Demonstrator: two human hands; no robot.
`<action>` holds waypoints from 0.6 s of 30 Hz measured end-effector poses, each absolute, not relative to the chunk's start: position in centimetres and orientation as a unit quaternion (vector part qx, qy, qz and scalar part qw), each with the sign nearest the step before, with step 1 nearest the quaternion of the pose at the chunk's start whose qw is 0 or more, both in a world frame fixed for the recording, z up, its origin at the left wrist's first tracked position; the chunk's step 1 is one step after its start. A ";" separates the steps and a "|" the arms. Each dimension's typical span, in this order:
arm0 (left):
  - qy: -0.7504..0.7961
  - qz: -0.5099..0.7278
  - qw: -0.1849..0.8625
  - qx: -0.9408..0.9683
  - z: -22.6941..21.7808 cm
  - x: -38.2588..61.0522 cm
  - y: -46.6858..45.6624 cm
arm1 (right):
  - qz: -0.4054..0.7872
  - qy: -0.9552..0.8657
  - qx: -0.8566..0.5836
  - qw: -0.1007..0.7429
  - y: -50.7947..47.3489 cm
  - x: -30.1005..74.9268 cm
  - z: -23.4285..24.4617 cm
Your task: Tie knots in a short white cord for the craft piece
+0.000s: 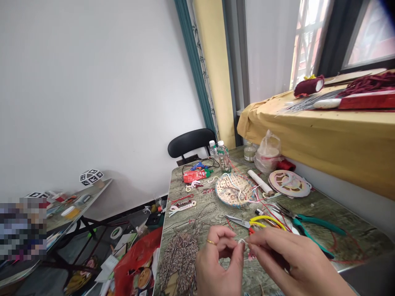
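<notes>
Both hands meet over the front of the table. My left hand (220, 259) is closed in a pinch on a white cord (241, 241), thumb against the fingers, with a ring on one finger. Close beside it, my right hand (286, 255) pinches at the same cord, and its curled fingers hide most of what lies in the palm. Just beyond the fingertips lie yellow-handled scissors (243, 223). Green-handled pliers (308, 220) rest to the right. A bundle of mottled brown yarn (179, 261) lies left of my left hand.
Farther back stand a round woven basket (219, 193) with cords, a red tube (196, 176), a bottle (224, 158) and a white roll (259, 181). A flat round disc (290, 183) lies at right. Beyond the table are a black chair (193, 142) and a yellow-draped ledge (308, 135).
</notes>
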State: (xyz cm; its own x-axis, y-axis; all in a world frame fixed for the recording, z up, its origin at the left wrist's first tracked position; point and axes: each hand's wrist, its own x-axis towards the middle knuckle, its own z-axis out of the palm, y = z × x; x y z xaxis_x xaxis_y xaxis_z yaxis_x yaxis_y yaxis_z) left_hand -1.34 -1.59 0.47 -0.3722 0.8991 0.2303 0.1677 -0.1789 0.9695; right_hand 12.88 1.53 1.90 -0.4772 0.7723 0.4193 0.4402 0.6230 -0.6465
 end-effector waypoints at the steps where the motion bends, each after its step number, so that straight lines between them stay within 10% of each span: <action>1: 0.573 0.615 0.280 0.464 0.3 -1.1 -1.6 | 0.257 -0.815 -0.379 0.355 1.3 12.8 1.6; 18: 0.473 0.643 0.488 0.352 1.8 -1.4 -1.4 | 0.426 -0.719 -0.437 0.333 1.8 11.7 0.5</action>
